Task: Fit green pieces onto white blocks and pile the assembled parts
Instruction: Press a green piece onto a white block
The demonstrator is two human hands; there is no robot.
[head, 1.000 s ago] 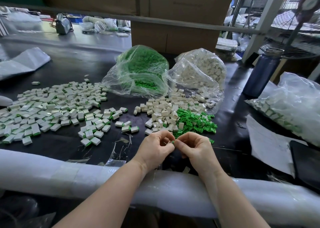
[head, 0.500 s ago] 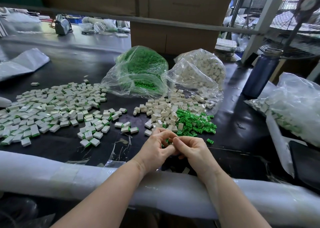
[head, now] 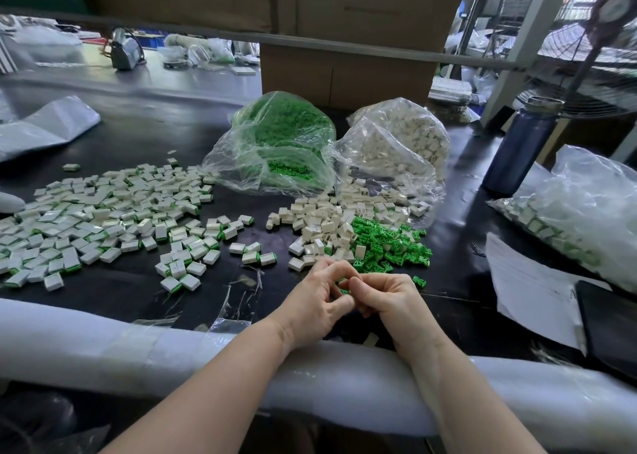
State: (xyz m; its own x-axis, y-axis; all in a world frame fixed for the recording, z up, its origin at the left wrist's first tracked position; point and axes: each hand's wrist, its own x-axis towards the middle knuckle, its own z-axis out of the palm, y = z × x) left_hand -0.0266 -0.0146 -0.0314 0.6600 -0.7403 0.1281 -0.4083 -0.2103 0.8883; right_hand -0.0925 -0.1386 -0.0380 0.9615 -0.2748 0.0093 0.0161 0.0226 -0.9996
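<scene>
My left hand [head: 319,302] and my right hand [head: 386,298] meet fingertip to fingertip just above the black table, near its front edge. Between them they pinch a small part; only slivers of its green piece [head: 343,291] show, the rest is hidden by fingers. Right behind the hands lie loose white blocks [head: 327,226] and loose green pieces [head: 393,243]. A wide spread of assembled white-and-green parts [head: 103,215] covers the table to the left.
A clear bag of green pieces [head: 282,143] and a clear bag of white blocks [head: 400,143] stand at the back. A dark bottle [head: 520,150], another filled bag [head: 586,212], papers [head: 531,288] and a black tablet [head: 610,322] sit right. White foam padding [head: 103,343] lines the front edge.
The hands have stayed together at the same spot, shifting slightly nearer to me, with the fingers working the small part between them.
</scene>
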